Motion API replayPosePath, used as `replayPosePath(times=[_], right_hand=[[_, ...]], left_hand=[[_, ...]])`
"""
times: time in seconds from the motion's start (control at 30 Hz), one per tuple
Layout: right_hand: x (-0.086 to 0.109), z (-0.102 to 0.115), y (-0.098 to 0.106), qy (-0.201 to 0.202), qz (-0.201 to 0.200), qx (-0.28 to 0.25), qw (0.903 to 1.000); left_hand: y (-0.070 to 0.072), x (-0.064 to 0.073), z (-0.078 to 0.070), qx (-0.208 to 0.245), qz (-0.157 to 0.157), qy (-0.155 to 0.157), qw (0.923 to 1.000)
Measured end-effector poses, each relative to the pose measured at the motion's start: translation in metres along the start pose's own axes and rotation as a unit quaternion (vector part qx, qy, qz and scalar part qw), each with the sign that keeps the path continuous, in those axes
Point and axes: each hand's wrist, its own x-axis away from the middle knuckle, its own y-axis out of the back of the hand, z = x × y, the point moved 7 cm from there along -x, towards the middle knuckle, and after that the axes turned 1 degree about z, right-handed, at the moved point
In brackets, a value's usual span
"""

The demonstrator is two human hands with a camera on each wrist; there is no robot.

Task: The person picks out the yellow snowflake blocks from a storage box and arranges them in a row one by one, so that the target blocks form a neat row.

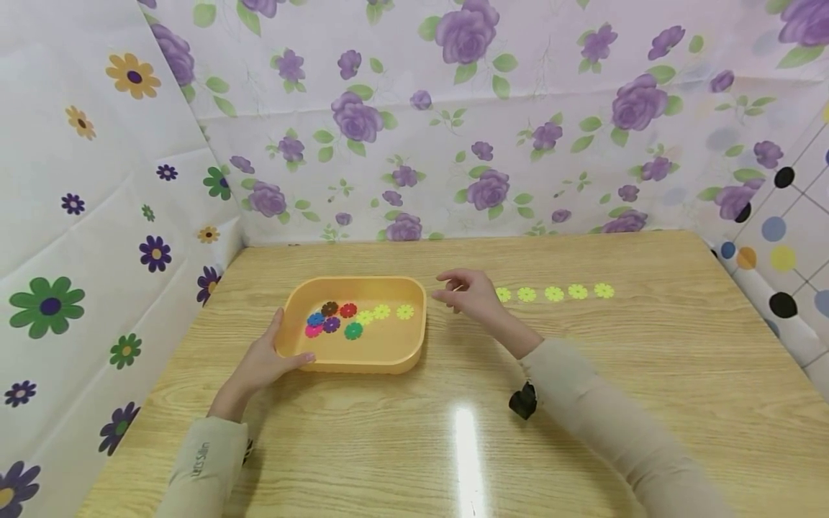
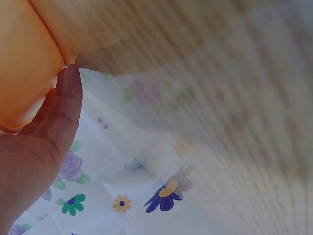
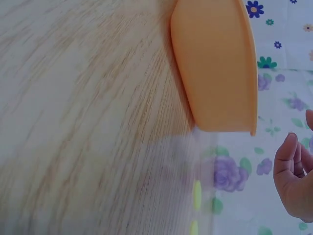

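Note:
My left hand (image 1: 262, 360) holds the left end of an orange plastic tray (image 1: 369, 352), its thumb over the front rim. In the left wrist view, the fingers (image 2: 68, 105) lie against the tray's outer side. Inside the tray are notched, flower-shaped plastic discs: brown, red (image 1: 348, 310), blue, purple, pink, green (image 1: 353, 330) and three yellow ones (image 1: 381, 311). My right hand (image 1: 476, 296) hovers just right of the tray, fingers loosely bent, thumb and forefinger apart, nothing visible between them. To its right, several yellow discs (image 1: 553, 293) lie in a row; the hand partly covers the leftmost.
The tray stands on a wood-grain table (image 1: 363, 446). Flowered cloth (image 1: 388, 144) hangs behind the table and along its left side. A dotted cloth (image 1: 784, 237) is at the right. A black device (image 1: 523, 401) is under the right wrist.

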Motion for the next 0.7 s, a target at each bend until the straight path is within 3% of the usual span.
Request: replayPosePath(times=[0.47, 0.7], right_hand=[[-0.01, 0.019, -0.041, 0.019, 0.043, -0.036, 0.9982], [-0.02, 0.021, -0.065, 0.016, 0.074, -0.03, 0.9967]], left_hand=[[0.0, 0.0, 0.001, 0.006, 0.002, 0.006, 1.0], [0.0, -0.001, 0.001, 0.004, 0.003, 0.007, 1.0]])
